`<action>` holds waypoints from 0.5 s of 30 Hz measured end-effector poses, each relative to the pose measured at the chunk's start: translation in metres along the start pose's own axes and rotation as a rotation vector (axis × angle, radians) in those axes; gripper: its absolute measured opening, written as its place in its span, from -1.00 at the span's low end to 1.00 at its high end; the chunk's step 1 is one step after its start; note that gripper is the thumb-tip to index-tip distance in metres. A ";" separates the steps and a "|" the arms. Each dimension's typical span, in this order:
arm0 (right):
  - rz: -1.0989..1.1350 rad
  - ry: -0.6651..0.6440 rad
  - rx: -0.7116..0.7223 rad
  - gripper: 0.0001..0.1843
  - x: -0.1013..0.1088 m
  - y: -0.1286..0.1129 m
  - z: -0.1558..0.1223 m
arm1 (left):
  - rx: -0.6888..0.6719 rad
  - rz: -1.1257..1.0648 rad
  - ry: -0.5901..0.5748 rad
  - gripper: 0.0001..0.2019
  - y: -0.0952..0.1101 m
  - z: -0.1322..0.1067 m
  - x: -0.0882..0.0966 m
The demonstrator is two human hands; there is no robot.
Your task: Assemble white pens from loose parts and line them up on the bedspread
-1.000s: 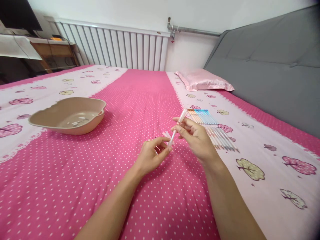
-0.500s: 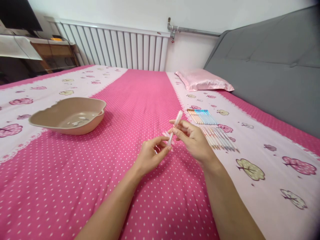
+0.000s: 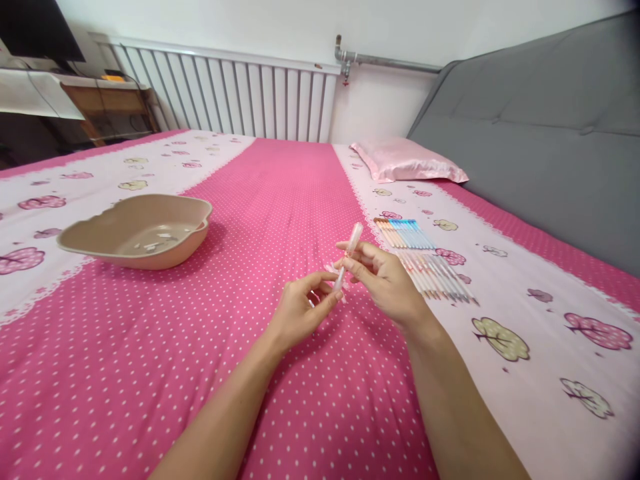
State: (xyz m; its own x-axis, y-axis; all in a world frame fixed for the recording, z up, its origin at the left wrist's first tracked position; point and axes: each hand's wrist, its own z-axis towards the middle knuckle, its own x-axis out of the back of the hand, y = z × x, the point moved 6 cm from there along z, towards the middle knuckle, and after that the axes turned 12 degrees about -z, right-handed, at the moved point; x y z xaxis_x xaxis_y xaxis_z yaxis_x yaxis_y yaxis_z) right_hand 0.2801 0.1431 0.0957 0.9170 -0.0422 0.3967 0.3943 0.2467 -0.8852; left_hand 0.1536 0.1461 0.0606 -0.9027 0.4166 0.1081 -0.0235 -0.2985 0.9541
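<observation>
My left hand point(image 3: 306, 307) pinches the lower end of a slim, pale pinkish pen point(image 3: 355, 236) between thumb and fingers. Higher up, the fingertips of my right hand point(image 3: 383, 277) close on the same pen, whose wider, clear-looking end points up and away from me. Some small pale pieces point(image 3: 330, 267) show just behind the left fingers, too blurred to name. Right of my right hand lie two rows of pens on the bed: a farther row of orange and blue pens point(image 3: 404, 233) and a nearer row of whitish pens point(image 3: 440, 277).
A beige plastic basin point(image 3: 135, 261) with a few small white bits inside stands at the left on the pink dotted bedspread point(image 3: 165, 360). A pink pillow point(image 3: 410, 160) lies at the far right by the grey headboard point(image 3: 540, 133). Behind the bed is a white radiator point(image 3: 225, 93).
The pen's upper end and my right fingertips have shifted very slightly left and down. My left hand stays in nearly the same place, and both hands keep their hold.
</observation>
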 end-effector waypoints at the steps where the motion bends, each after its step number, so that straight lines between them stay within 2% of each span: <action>1: -0.008 0.003 0.004 -0.67 0.000 0.000 0.000 | 0.003 0.001 0.004 -0.72 0.000 0.000 0.000; 15: -0.025 -0.006 0.008 -0.69 -0.001 -0.001 -0.001 | -0.014 -0.007 0.017 -0.73 0.000 0.000 0.001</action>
State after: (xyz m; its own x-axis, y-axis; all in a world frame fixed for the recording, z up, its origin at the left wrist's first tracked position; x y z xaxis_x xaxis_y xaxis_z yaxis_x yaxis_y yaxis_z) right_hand 0.2792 0.1418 0.0964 0.9066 -0.0423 0.4198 0.4162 0.2532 -0.8733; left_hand 0.1526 0.1467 0.0612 -0.9095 0.4043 0.0971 -0.0354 -0.3082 0.9507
